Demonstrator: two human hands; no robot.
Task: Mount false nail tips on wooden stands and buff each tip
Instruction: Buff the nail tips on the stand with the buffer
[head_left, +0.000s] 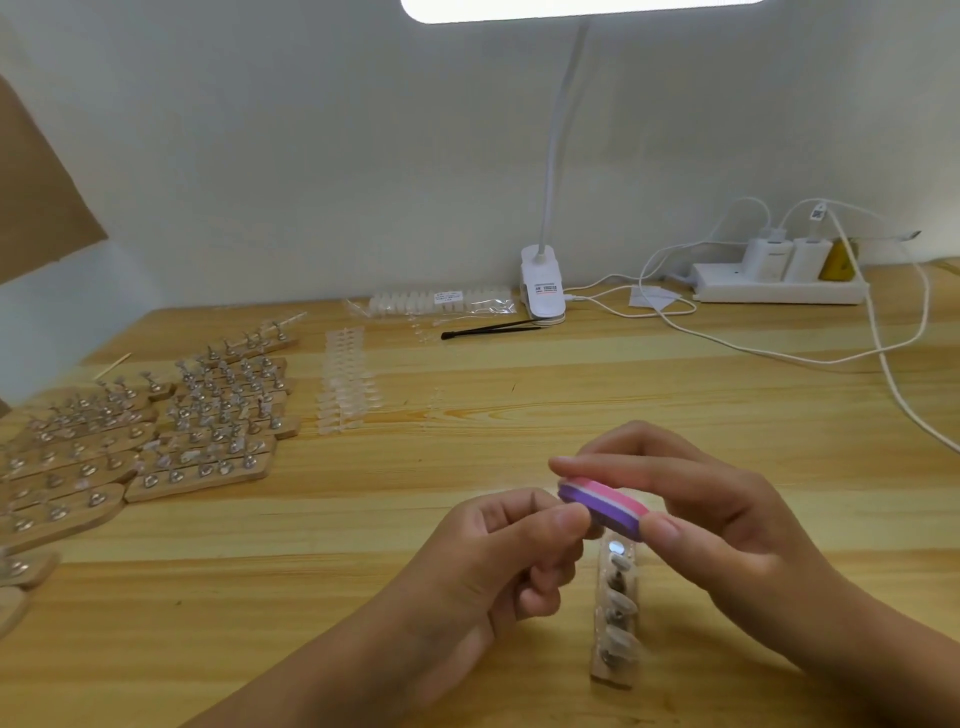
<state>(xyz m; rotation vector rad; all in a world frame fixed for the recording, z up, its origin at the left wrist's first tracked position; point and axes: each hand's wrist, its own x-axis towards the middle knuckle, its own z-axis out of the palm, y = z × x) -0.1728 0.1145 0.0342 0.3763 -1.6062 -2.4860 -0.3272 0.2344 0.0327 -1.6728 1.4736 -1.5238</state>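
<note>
My right hand (717, 514) grips a pink, white and purple buffer block (605, 501) between thumb and fingers. My left hand (498, 566) has its fingertips pinched together right against the block's near end; what it pinches is hidden, probably a small nail tip holder. Below both hands a wooden stand (615, 613) lies on the table, running toward me, with clear nail tips on metal holders and one bare round magnet at its far end. Many more wooden stands with tips (208, 415) are grouped at the left. Strips of loose clear nail tips (345, 387) lie beside them.
A clip-on desk lamp (543, 283) stands at the back, with a bag of nail tips (441, 301) and black tweezers (488, 328) near it. A white power strip (779, 283) with chargers sits back right; its cables (883, 364) trail across the wooden table (467, 675)'s right side.
</note>
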